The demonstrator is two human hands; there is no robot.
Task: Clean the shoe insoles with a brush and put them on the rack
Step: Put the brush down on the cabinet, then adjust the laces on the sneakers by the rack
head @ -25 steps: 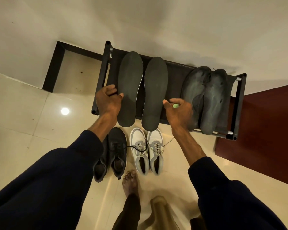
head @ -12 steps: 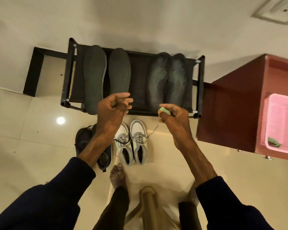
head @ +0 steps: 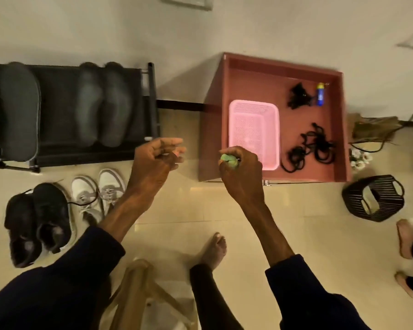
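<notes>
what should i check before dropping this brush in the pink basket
1. Insoles on the rack: the left pair and the right pair lie on it: ok.
2. Brush held: the right hand grips the green brush: ok.
3. Other hand free: the left hand is open and holds nothing: ok.
4. Room in the pink basket: nothing visible inside: ok.
5. Brush above the basket: the hand overlaps its near corner in this view: cannot tell.
6. The black cords lie beside the basket, apart from it: ok.
</notes>
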